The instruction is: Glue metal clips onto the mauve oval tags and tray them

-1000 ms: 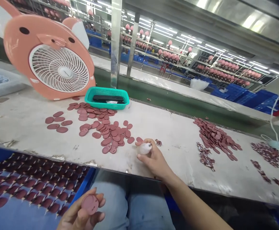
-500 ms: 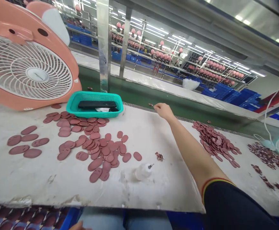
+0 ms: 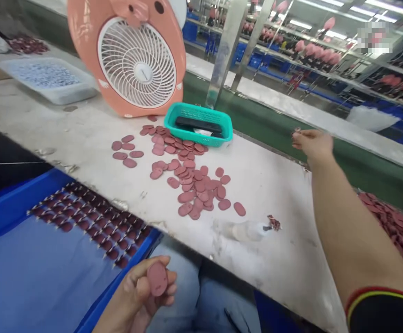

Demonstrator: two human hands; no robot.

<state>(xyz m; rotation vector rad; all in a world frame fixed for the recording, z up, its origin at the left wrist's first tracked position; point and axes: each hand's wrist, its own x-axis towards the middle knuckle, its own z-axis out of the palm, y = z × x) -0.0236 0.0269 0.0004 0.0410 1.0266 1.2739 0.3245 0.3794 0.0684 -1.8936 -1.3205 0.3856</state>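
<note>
My left hand (image 3: 141,293) is low over my lap, shut on a mauve-pink oval disc (image 3: 157,279). My right hand (image 3: 313,145) reaches past the far edge of the white-stained work table (image 3: 257,185), its fingertips pinched on a small dark scrap (image 3: 296,132). A white plastic squeeze bottle (image 3: 250,230) lies on its side on the table, blurred, next to a little heap of printed scraps (image 3: 274,223). Loose oval discs (image 3: 191,180) are spread across the table's middle.
A blue tray (image 3: 83,222) of spiked mauve pieces in rows sits left of my lap. A teal basket (image 3: 198,124) holds a black phone. A pink animal-shaped fan (image 3: 135,60) and a white tray (image 3: 45,78) stand behind. More discs (image 3: 395,226) pile at right.
The view has swung and tilted, shifting the table left. My right hand has moved beyond the far edge, and my left hand with its disc has come back into view.
</note>
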